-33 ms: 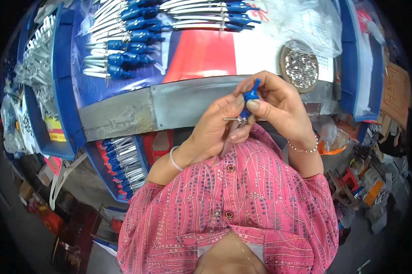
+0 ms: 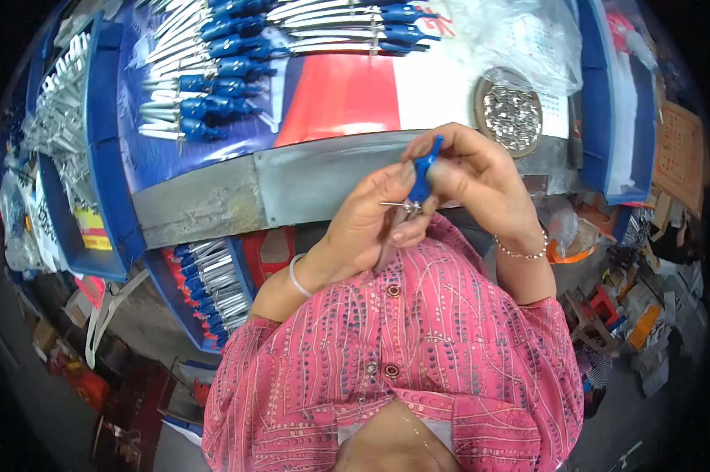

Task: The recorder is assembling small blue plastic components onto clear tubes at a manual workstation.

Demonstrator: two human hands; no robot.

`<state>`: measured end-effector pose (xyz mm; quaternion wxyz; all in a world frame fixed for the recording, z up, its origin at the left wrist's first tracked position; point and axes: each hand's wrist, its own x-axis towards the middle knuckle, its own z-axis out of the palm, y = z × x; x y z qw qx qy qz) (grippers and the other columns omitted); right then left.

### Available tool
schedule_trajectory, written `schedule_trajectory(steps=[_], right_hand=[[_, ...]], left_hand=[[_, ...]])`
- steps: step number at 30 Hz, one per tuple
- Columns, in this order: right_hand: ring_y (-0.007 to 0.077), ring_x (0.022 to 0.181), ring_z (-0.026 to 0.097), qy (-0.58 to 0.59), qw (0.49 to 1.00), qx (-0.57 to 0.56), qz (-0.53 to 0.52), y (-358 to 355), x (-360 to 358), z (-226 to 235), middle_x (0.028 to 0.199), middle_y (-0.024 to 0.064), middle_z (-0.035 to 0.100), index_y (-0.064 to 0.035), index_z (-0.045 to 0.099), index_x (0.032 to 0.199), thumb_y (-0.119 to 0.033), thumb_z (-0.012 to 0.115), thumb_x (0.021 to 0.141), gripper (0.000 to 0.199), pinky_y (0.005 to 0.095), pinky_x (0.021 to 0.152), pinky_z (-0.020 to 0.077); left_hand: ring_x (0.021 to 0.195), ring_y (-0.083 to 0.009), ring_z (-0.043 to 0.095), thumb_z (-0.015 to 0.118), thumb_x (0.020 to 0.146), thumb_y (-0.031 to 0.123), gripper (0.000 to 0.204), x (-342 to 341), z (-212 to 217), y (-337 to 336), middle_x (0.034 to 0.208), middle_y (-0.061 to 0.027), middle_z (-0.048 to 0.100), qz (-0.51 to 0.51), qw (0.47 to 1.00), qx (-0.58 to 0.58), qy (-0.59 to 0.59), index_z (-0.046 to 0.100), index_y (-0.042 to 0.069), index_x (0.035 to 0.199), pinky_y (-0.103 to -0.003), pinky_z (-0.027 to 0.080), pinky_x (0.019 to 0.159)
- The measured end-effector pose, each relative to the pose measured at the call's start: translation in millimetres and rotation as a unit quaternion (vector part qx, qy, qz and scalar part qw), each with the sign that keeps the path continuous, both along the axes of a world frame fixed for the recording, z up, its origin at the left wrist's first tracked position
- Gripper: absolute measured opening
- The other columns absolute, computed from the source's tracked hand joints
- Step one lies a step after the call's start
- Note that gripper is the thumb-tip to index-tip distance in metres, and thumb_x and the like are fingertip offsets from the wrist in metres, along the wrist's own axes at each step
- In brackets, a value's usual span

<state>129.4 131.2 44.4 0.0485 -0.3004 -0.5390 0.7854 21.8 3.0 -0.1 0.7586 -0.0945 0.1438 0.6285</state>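
Note:
In front of my chest, both hands hold one small part with a blue handle. Its narrow blue tip points up and away from me. A thin metal pin sticks out sideways at the lower end of the blue, and the silvery piece below it is mostly covered by fingers. My left hand is closed round the lower metal end, its thumb against the blue. My right hand pinches the upper blue end; its thumb is blurred by motion.
Rows of similar blue-and-silver parts lie on the bench. A round dish of small metal pieces sits at right. Blue bins stand at left and right. Below the bench edge is another bin of blue-handled parts.
My right thumb has shifted off the middle of the blue handle, so more of the blue shows. The whole view has moved slightly. Both hands keep hold.

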Motion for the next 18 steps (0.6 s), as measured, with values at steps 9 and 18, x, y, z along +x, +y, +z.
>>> schedule_trajectory(steps=[9, 18], right_hand=[[0.0288, 0.072, 0.055, -0.269, 0.713, 0.646, 0.041, 65.1, 48.7, -16.5, 0.081, 0.0135, 0.055, -0.0005, 0.054, 0.092, -0.007, 0.053, 0.079, 0.014, 0.0336, 0.063, 0.042], [0.0285, 0.065, 0.051, -0.216, 0.734, 0.642, 0.048, 79.1, 43.4, -14.4, 0.073, 0.015, 0.051, 0.0012, 0.051, 0.083, -0.004, 0.053, 0.078, 0.007, 0.0338, 0.059, 0.0405]], left_hand=[[0.044, -0.0049, 0.036, 0.042, 0.09, 0.034, 0.038, -9.5, -12.9, 2.6, 0.077, -0.0051, 0.047, -0.021, 0.982, -0.001, -0.187, 0.048, -0.002, 0.101, -0.018, 0.027, 0.039], [0.044, -0.0051, 0.036, 0.042, 0.09, 0.035, 0.04, -7.2, -11.1, 2.7, 0.078, -0.0057, 0.046, -0.001, 0.981, 0.016, -0.192, 0.048, -0.002, 0.102, -0.018, 0.028, 0.039]])
